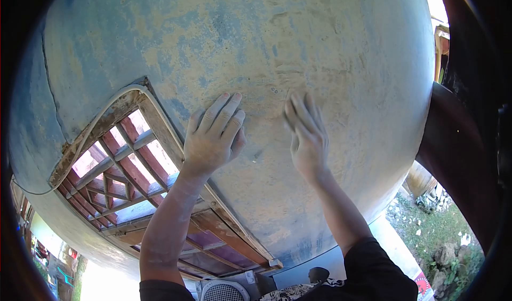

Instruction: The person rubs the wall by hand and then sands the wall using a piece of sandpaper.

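My left hand (213,135) rests against a worn wall (229,50) with patchy blue and beige paint. Its fingers are stretched out, and pale dust coats the hand and forearm. To its right, my right hand (306,133) presses on the same wall, blurred by motion. The right fingers lie close together, bent toward the surface. A thin tan edge shows by their tips; what is under them is hidden, so I cannot make out the thing. Small round marks (274,90) dot the wall between the two hands.
A wooden-framed window with a lattice (120,151) lies left of my left arm, a pale cable (101,111) along its frame. A speaker-like box with a round grille (224,290) is at the bottom. Grass and rocks (445,237) show at lower right.
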`<state>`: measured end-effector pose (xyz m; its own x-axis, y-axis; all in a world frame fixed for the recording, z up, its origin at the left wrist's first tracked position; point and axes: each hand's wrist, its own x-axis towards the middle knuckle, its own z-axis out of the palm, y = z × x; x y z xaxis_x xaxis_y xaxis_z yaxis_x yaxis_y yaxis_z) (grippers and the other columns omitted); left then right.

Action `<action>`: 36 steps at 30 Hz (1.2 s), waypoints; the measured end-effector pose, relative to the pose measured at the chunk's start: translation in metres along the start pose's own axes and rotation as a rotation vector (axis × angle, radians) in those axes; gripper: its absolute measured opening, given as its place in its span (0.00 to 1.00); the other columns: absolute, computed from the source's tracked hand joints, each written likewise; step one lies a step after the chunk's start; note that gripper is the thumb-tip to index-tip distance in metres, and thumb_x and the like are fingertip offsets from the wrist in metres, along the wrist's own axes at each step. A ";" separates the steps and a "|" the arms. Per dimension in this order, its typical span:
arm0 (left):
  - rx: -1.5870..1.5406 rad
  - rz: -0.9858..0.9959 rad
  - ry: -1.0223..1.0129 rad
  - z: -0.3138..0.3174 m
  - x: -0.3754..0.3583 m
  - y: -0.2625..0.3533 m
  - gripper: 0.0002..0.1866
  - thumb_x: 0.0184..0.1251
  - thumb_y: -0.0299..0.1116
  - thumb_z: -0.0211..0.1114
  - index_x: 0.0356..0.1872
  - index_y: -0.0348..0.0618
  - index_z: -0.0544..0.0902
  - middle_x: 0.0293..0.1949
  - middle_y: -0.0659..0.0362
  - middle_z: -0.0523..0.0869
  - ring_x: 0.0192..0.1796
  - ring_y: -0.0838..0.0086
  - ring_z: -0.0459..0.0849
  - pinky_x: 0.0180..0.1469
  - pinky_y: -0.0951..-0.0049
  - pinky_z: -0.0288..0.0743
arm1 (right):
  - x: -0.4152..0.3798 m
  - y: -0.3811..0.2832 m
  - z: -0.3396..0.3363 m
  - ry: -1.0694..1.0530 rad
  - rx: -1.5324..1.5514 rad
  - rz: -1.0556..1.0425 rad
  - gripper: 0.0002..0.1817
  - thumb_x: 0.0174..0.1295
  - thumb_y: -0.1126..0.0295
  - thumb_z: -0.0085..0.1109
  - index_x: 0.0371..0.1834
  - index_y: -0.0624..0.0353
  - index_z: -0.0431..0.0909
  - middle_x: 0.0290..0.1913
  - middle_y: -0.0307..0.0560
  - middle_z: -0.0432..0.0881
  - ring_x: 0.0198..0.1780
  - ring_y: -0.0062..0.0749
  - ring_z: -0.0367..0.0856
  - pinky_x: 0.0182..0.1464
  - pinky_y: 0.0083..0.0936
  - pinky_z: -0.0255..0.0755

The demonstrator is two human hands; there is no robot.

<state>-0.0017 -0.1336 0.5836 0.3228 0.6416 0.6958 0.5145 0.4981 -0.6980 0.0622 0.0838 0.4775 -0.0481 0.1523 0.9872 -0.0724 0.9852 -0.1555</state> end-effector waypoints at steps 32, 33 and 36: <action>-0.096 0.070 -0.121 -0.002 -0.005 -0.003 0.22 0.64 0.55 0.74 0.51 0.55 0.85 0.73 0.62 0.81 0.74 0.67 0.76 0.69 0.55 0.66 | -0.020 -0.014 0.005 -0.015 0.090 -0.011 0.24 0.73 0.80 0.58 0.71 0.55 0.83 0.82 0.40 0.73 0.83 0.50 0.68 0.83 0.48 0.67; -0.105 0.073 -0.134 -0.003 -0.005 -0.004 0.23 0.62 0.54 0.75 0.52 0.55 0.83 0.74 0.62 0.80 0.75 0.65 0.76 0.69 0.54 0.64 | -0.005 -0.011 0.004 0.011 0.054 -0.004 0.24 0.73 0.80 0.57 0.71 0.55 0.83 0.82 0.40 0.73 0.83 0.49 0.68 0.83 0.48 0.68; -0.114 0.060 -0.137 -0.003 -0.004 -0.002 0.22 0.63 0.54 0.74 0.52 0.55 0.83 0.73 0.62 0.81 0.74 0.65 0.76 0.69 0.54 0.64 | 0.025 -0.022 0.001 0.057 0.057 0.093 0.24 0.74 0.80 0.57 0.72 0.53 0.82 0.83 0.37 0.72 0.83 0.48 0.68 0.84 0.46 0.68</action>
<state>-0.0016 -0.1393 0.5827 0.2482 0.7452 0.6189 0.5867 0.3927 -0.7082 0.0614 0.0656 0.5051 -0.0011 0.2488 0.9686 -0.1272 0.9607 -0.2469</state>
